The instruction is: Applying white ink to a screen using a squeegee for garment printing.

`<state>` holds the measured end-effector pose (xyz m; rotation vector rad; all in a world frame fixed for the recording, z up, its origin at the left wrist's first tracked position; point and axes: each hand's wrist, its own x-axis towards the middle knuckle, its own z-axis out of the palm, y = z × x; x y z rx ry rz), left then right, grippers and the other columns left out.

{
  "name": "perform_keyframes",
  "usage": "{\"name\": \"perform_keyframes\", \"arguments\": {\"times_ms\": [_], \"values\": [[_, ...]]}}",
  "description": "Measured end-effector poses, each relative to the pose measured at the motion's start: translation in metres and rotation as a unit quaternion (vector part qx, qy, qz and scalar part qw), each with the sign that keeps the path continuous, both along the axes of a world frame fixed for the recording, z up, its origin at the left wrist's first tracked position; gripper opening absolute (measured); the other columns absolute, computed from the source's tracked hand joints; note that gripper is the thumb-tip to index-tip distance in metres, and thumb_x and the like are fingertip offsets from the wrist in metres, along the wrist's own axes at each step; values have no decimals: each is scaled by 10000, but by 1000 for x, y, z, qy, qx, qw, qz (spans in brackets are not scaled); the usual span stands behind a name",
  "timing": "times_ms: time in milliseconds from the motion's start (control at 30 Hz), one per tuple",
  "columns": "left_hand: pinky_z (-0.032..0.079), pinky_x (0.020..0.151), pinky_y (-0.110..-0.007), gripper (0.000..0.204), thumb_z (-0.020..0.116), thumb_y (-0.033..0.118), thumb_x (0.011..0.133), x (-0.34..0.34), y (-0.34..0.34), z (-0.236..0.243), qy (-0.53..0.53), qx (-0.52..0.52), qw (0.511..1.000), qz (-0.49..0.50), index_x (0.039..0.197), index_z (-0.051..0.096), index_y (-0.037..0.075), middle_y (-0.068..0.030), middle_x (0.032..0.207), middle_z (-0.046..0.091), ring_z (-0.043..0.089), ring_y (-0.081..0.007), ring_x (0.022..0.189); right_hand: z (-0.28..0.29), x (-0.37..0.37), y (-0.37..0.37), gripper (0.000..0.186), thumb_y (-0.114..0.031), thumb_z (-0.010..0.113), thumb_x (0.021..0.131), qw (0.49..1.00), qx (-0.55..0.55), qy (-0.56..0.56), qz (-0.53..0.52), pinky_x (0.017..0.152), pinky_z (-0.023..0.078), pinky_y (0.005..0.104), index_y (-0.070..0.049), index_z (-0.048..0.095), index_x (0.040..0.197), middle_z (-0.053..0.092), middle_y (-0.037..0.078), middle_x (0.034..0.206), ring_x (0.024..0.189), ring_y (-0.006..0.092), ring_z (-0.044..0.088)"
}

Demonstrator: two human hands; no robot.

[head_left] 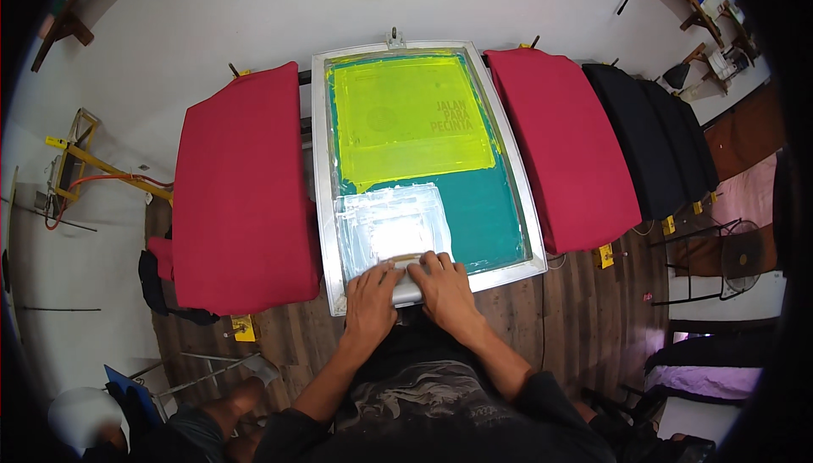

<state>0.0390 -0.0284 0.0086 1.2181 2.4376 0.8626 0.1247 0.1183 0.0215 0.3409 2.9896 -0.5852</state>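
Note:
A screen-printing frame (pixel 531 243) with a pale metal border lies in front of me, its mesh green. A bright yellow-green block (pixel 406 137) with faint lettering covers its far part. Glossy white ink (pixel 394 209) is spread over the near left corner. At the near edge of that ink is a squeegee (pixel 407 294) with a silvery handle. My left hand (pixel 369 302) is closed on its left part, and my right hand (pixel 447 295) is closed on its right part. The fingers point away from me; the squeegee's blade is mostly hidden.
Red fabric covers a board on the left (pixel 241 192) and another on the right (pixel 567 150). Several black-covered boards (pixel 635 141) stand farther right. Beyond them is a fan (pixel 743 253). At lower left another person's leg (pixel 229 408) shows beside a metal stand (pixel 203 361).

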Motion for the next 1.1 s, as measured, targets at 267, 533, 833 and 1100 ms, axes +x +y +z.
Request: {"name": "perform_keyframes", "arguments": {"times_ms": [267,533,833,1100], "values": [[411,947,-430,601,620,-118,616,9,-5,1,-12,-27,1000,6,1192,609,54,-138,1210,595,546,-317,1164,-12,9,-2,387,-50,648,716,998,-24,53,6,777,447,459,-75,601,1099,552,154,1103,1043,332,530],[511,881,-415,490,605,-134,610,-64,44,19,-18,29,999,19,1075,650,14,-174,1061,666,634,-371,1000,-5,-67,46,440,-51,726,660,998,-31,55,25,736,496,465,-95,636,1089,578,144,1068,1030,320,568],[502,877,-414,543,610,-145,611,-82,51,9,-15,-48,998,23,1114,648,57,-161,1070,642,615,-368,1007,-17,-93,61,398,-34,724,636,993,-103,18,48,744,557,462,-34,670,1031,598,200,1019,997,384,574],[510,836,-425,545,625,-118,604,-23,22,29,-98,-99,990,22,1110,656,82,-144,1055,636,618,-377,982,-13,-28,30,359,-52,713,644,988,-137,-25,71,764,544,451,-12,671,998,578,207,1002,980,377,564]]}}
